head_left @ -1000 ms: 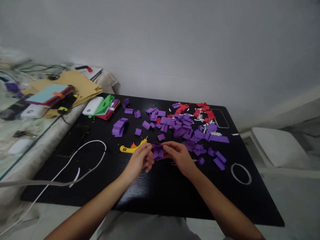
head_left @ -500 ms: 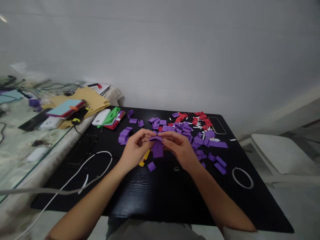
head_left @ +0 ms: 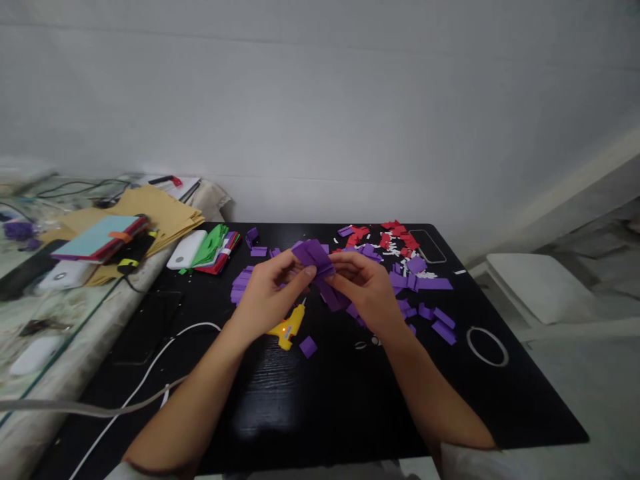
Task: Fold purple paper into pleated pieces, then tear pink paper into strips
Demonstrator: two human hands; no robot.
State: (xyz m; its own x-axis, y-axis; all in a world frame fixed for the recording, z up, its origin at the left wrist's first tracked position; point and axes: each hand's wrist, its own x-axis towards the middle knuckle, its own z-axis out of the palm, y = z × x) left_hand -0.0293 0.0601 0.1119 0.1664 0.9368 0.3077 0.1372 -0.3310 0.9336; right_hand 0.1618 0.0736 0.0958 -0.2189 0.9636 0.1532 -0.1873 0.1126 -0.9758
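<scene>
My left hand and my right hand are raised over the black table, both pinching a folded purple paper piece made of several joined strips; part of it hangs down between my hands. Below my left hand lies a yellow glue gun with a small light on. A single purple paper square lies on the table beside it. A scatter of purple paper pieces spreads behind and to the right of my hands.
Red paper scraps lie at the table's back. A stack of coloured paper and a white device sit at back left. A white cable loops across the left side. A white ring lies right. Brown envelopes cover the glass side table.
My hands lifted the purple paper piece higher and tilted it. The glue gun shows now below my left hand, and the camera view shifted slightly.
</scene>
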